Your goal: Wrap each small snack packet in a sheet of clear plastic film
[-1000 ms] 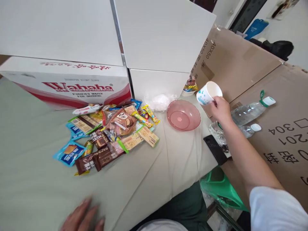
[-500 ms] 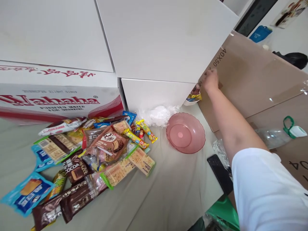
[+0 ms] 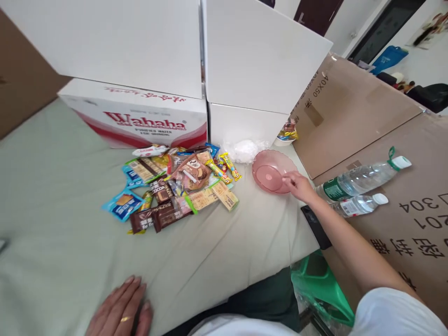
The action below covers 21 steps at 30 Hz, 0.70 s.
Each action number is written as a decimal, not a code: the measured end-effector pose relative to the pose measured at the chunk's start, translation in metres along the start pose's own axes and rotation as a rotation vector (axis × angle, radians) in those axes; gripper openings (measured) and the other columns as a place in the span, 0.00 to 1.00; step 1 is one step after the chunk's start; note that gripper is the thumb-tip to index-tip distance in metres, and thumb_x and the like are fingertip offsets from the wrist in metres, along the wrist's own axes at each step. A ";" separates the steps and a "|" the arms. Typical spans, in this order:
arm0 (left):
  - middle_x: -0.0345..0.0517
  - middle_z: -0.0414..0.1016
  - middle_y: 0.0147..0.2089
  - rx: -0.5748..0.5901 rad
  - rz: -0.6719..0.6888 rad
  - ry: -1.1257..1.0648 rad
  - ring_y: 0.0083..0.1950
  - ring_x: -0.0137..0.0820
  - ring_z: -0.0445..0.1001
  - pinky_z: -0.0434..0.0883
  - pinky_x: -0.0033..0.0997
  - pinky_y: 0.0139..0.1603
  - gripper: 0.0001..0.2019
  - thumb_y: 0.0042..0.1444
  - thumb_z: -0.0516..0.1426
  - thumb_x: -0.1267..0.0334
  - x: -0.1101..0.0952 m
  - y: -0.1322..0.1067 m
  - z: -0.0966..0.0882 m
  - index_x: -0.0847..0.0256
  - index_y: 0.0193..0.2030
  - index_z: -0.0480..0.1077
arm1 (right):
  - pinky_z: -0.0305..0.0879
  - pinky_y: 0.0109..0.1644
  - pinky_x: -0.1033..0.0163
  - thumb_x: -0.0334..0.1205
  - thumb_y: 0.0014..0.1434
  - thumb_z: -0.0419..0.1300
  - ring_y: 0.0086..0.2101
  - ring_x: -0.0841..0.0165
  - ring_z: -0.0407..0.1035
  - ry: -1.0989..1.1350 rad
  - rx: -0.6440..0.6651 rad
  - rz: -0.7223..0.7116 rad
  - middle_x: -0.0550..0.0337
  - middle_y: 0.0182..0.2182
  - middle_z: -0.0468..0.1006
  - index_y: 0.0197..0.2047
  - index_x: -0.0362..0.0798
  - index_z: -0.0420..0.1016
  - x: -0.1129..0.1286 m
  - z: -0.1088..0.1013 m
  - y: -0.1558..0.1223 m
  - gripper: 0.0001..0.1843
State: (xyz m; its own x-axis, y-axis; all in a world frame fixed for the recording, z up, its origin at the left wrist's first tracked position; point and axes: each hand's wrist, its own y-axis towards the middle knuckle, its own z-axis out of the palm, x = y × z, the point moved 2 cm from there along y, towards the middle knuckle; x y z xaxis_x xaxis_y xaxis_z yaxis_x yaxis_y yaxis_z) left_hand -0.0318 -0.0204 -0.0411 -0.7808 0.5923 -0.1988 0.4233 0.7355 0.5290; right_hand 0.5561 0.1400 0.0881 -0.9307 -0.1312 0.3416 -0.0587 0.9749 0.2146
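A shallow pink see-through bowl stands on the pale green sheet to the right of the snacks. At its right rim is my right hand, fingers pinched together over the edge. My left hand rests flat on the sheet near the front, fingers stretched out, a ring on one finger, nothing held. Ahead of it lies a heap of packaged snacks, among them a brown Q-marked packet, a blue packet, dark brown bars and cracker packs.
White boxes and a Wahaha carton stand behind the snacks. Crumpled clear plastic and a white tub of snacks are by them. To the right are plastic bottles, a black phone, cardboard and a green stool.
My right hand has come back from beside the snack tub to the pink bowl's right rim. My left hand has come into view. The camera view has shifted and widened.
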 end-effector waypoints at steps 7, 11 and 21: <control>0.65 0.79 0.55 -0.068 0.027 0.028 0.58 0.52 0.80 0.77 0.55 0.60 0.17 0.61 0.61 0.70 -0.023 0.019 -0.014 0.66 0.57 0.72 | 0.68 0.50 0.53 0.41 0.68 0.52 0.43 0.55 0.73 -0.208 -0.111 -0.004 0.47 0.40 0.82 0.39 0.48 0.82 0.066 0.005 0.030 0.16; 0.64 0.80 0.54 -0.100 0.012 -0.008 0.59 0.52 0.79 0.78 0.53 0.59 0.15 0.61 0.61 0.72 -0.027 0.020 -0.017 0.67 0.55 0.72 | 0.68 0.49 0.55 0.39 0.68 0.52 0.41 0.58 0.73 -0.106 -0.130 -0.028 0.50 0.41 0.82 0.43 0.48 0.82 0.126 0.019 0.096 0.16; 0.62 0.80 0.56 -0.104 -0.055 -0.028 0.61 0.50 0.78 0.77 0.51 0.61 0.15 0.62 0.58 0.74 -0.034 0.015 -0.021 0.66 0.56 0.73 | 0.66 0.58 0.54 0.33 0.60 0.63 0.48 0.55 0.74 0.041 -0.064 0.226 0.40 0.46 0.81 0.46 0.39 0.80 0.188 0.083 0.222 0.11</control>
State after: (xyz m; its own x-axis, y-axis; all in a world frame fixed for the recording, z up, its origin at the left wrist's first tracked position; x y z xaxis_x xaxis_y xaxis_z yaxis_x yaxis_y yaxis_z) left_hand -0.0090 -0.0367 -0.0091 -0.7880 0.5618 -0.2518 0.3290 0.7300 0.5991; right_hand 0.3380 0.3471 0.1238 -0.9022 0.0805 0.4237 0.1736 0.9671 0.1858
